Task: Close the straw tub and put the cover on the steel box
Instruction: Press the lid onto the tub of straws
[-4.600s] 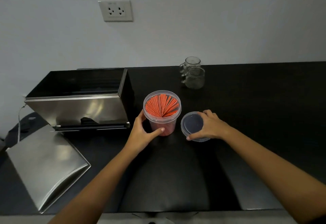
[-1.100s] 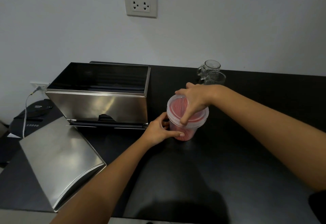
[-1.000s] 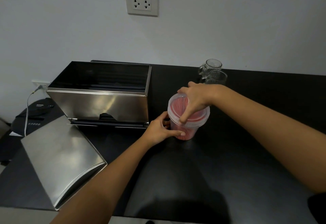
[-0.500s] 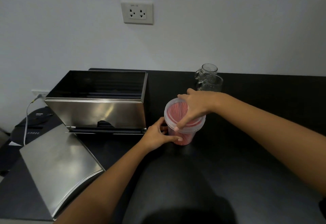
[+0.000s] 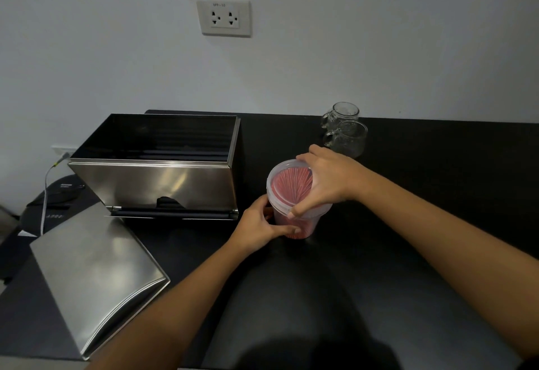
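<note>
The clear straw tub [image 5: 303,222], filled with orange-red straws, stands on the black counter [image 5: 423,224]. Its translucent lid [image 5: 287,187] sits on top. My right hand [image 5: 326,180] lies over the lid's right side, fingers spread and pressing on the rim. My left hand [image 5: 259,225] wraps the tub's lower left wall. The open steel box [image 5: 163,183] stands just left of the tub. Its curved steel cover [image 5: 96,267] lies flat on the counter at the front left.
Two glass mugs [image 5: 345,133] stand behind the tub near the wall. A dark device with a white cable [image 5: 46,194] sits left of the box. A wall socket [image 5: 224,18] is above the box.
Since 4.6 s ago my right hand took the lid from the counter and set it on the tub. Over the last second both hands stay on the tub, pressing the lid.
</note>
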`<state>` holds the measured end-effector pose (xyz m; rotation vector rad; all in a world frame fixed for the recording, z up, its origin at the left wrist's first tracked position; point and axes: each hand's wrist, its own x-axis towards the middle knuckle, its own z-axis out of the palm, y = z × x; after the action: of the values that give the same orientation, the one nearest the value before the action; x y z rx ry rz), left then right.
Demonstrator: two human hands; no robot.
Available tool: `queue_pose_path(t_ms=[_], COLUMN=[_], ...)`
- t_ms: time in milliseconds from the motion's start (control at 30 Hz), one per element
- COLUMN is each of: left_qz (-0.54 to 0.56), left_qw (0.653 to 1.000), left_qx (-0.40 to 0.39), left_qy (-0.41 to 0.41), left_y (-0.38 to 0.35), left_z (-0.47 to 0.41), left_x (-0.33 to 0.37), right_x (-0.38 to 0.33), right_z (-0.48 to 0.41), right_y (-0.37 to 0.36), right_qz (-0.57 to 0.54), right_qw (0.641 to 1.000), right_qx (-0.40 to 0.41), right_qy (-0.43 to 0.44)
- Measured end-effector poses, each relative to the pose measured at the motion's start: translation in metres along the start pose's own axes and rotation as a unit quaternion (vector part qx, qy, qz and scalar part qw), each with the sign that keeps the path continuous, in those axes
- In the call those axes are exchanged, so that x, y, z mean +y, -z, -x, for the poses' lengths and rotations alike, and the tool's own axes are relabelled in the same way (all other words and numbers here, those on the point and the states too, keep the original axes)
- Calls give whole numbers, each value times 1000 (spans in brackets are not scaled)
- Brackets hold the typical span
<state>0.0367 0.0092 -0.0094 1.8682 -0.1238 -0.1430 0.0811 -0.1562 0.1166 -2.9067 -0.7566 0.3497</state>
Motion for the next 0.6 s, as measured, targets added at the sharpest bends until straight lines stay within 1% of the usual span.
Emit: queue_pose_path(t_ms=[200,433,600], left_qz=[-22,-43,-72], left_qw=[1000,999,997], left_qx=[14,-25,-30], left_qy=[-5,20,25], left_y=[0,3,0], left_z=[4,4,17], left_x=[1,12,11], right_x=[2,3,6], right_z=[2,0,5], right_y=[-4,-4,-7], right_qz=[-26,-41,-48], right_qw=[1000,998,998], right_qx=[14,-43,-37], right_qy=[0,-12,-13])
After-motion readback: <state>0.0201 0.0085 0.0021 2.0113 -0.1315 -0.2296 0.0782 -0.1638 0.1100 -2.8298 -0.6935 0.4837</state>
